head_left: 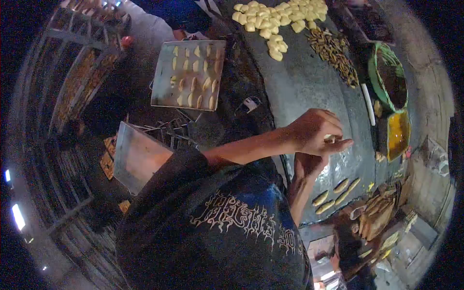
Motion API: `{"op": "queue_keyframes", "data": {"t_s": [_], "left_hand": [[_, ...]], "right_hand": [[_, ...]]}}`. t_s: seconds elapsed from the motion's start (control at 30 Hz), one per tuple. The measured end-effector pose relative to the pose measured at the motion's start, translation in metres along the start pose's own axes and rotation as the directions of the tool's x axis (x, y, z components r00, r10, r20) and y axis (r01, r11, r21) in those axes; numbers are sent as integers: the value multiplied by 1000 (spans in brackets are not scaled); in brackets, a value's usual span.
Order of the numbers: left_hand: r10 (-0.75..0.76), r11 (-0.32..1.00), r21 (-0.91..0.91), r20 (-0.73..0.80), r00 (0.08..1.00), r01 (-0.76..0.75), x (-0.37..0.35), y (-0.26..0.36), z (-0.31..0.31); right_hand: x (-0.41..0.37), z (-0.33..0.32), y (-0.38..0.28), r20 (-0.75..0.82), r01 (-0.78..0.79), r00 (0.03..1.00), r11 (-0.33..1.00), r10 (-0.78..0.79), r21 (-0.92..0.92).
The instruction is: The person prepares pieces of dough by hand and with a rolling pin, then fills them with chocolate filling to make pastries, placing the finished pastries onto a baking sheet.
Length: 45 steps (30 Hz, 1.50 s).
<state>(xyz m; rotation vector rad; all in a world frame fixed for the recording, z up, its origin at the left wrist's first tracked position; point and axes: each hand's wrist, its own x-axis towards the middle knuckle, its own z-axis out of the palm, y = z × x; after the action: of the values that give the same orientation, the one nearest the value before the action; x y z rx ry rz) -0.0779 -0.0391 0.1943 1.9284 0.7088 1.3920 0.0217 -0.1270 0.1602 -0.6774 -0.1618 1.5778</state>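
Observation:
My left hand (316, 130) is over the dark worktop (314, 87), its fingers curled around a small pale piece (330, 138), perhaps dough. Just beneath it is my right hand (308, 164), touching or nearly touching it, with its fingers mostly hidden. Several elongated shaped pieces (344, 191) lie on the worktop near my right forearm. Farther up are a large group of pale dough pieces (263, 19) and a pile of brown strips (336, 55).
Right of the worktop's middle are a white rod (368, 104), a green-rimmed basin (374, 72) and a container of yellow-orange contents (397, 135). At left, a metal tray (162, 72) holds rows of shaped pieces; another tray (140, 157) is below. Part of another person (176, 12) shows at the top.

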Motion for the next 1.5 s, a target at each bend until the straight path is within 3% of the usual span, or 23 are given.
{"op": "queue_keyframes", "data": {"t_s": [0.1,0.17,0.2,0.27,0.33,0.37,0.47,0.5,0.6,0.7,0.73,0.77,0.8,0.83,0.9,1.0,1.07,1.13,1.23,1.37,1.4,1.47,1.5], "left_hand": [[-53,993,-111,-31,998,49,-9,13,23],[-60,992,-112,-41,997,55,-10,16,31],[-37,995,-90,-37,999,33,-8,13,32],[-10,995,-96,-38,999,6,-9,5,37],[-83,986,-145,28,996,86,-9,0,27],[-390,851,-362,48,920,379,-19,-4,35],[-292,933,-234,-45,955,274,-6,-31,35],[-245,944,-234,-28,969,232,5,-33,35],[-299,918,-270,8,954,290,27,-43,33],[-359,912,-200,29,933,357,54,-96,12],[-353,920,-165,40,935,355,64,-107,8],[-348,927,-132,49,936,352,73,-119,3],[-476,870,-60,161,865,490,48,-80,11],[-477,878,131,189,858,460,37,-97,12],[-469,818,478,231,852,321,21,-134,11],[-515,815,417,205,832,402,13,-144,1],[-537,836,323,317,782,443,24,-197,-25],[-554,832,284,433,711,476,35,-198,-20],[-548,826,265,581,602,498,47,-170,23],[-512,780,121,688,515,614,23,-99,95],[-498,771,108,716,489,628,17,-84,108],[-386,837,-7,703,598,548,-10,-53,141],[-442,772,-15,707,553,635,-30,-48,151]], "right_hand": [[-16,4,-21,78,64,995,998,-66,28],[-12,-35,-16,40,224,973,902,-225,-369],[-9,-49,-27,141,131,983,987,-116,-98],[-11,-56,-25,81,109,991,994,-107,-25],[-3,-48,-26,60,139,989,985,-133,-105],[4,-37,-28,69,175,984,959,-164,-222],[27,-10,-38,-15,220,951,713,-308,-666],[40,-12,-36,79,340,920,685,-383,-644],[63,-2,-41,-24,280,916,683,-400,-675],[116,-8,-33,-1,384,900,797,-435,-466],[136,-22,-25,46,408,873,678,-485,-612],[147,-39,-18,5,335,854,543,-521,-770],[82,-52,-35,-9,256,829,394,-559,-883],[69,-69,-39,-37,129,798,232,-601,-964],[43,-106,-35,-65,100,703,189,-708,-977],[-32,-126,-66,-285,-209,595,198,-752,-958],[-23,-146,-53,-397,-302,453,282,-799,-911],[-55,-177,-63,-318,-332,244,230,-916,-915],[-103,-212,-97,-293,-367,174,215,-940,-905],[-121,-222,-160,-390,-408,276,260,-878,-875],[-116,-223,-169,-361,-448,368,177,-857,-877],[-110,-234,-176,-110,-479,534,-193,-838,-856],[-105,-254,-175,-143,-519,627,-275,-766,-809]]}}
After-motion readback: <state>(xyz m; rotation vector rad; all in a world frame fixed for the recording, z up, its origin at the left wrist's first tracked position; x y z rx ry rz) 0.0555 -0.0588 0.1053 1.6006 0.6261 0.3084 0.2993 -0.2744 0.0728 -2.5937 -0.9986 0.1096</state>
